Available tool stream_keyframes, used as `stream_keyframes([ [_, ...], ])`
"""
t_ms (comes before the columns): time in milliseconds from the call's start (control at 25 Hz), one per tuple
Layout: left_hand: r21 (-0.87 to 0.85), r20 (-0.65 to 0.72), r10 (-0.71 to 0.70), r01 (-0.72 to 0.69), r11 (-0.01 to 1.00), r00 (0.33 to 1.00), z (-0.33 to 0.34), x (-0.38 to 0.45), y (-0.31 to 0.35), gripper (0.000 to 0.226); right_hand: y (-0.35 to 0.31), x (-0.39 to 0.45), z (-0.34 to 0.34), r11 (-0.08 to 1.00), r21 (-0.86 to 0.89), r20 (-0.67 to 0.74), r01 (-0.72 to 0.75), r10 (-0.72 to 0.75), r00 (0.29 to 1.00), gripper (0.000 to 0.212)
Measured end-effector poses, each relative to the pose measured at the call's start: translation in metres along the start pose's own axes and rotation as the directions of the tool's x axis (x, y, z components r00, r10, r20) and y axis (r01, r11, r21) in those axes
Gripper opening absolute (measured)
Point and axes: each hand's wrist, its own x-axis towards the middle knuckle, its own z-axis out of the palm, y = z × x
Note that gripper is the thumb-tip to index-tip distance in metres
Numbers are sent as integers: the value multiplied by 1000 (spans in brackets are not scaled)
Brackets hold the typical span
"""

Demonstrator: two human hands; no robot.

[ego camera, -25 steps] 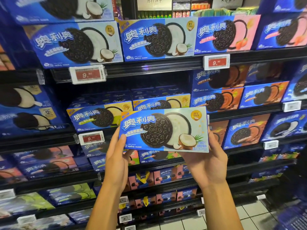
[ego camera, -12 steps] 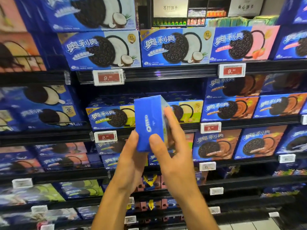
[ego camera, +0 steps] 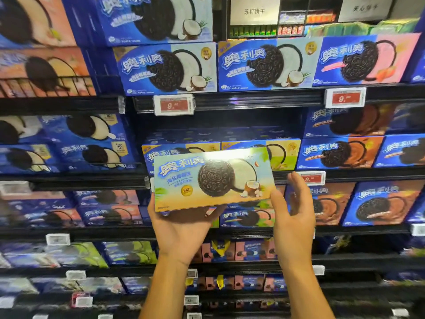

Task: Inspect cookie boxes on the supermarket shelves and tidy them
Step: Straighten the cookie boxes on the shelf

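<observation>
**Cookie box held up before the shelves**

A person holds a cookie box [ego camera: 213,179] in front of the supermarket shelves [ego camera: 253,100], its pale blue and sandy printed face turned toward the camera and tilted slightly, the right end higher. The left hand [ego camera: 184,229] supports it from below, palm up, fingers apparently curled up behind the box, though they are hidden. The right hand [ego camera: 293,215] stands upright at the box's lower right corner, its thumb touching that edge and the fingers relaxed and spread, not closed on it. Behind the box, blue cookie boxes [ego camera: 266,63] line the shelves, with a red price tag [ego camera: 174,105] on the rail above.
</observation>
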Motion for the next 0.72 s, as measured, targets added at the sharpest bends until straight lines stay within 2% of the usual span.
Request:
stream_keyframes([
  [120, -52, 24, -32, 34, 998, 999, -6, 1, -3, 69, 4, 0, -2, 992, 105, 88, -74, 65, 994, 40],
  [240, -56, 42, -37, 39, 998, 998, -13, 2, -3, 67, 5, 1, -2, 981, 175, 136, -79, 55, 989, 42],
  [440, -73, 89, -56, 63, 995, 994, -16, 4, -3, 70, 7, 1, 0, 980, 185, 93, -73, 56, 994, 36],
  [600, -68, 45, -60, 63, 996, 997, -14, 8, -2, 71, 10, 9, -1, 972, 205, 52, -113, 104, 993, 34],
  [720, -38, 20, -19, 19, 999, 1000, -10, 9, -3, 67, 14, 15, 0, 962, 218, 71, -161, 149, 986, 32],
])
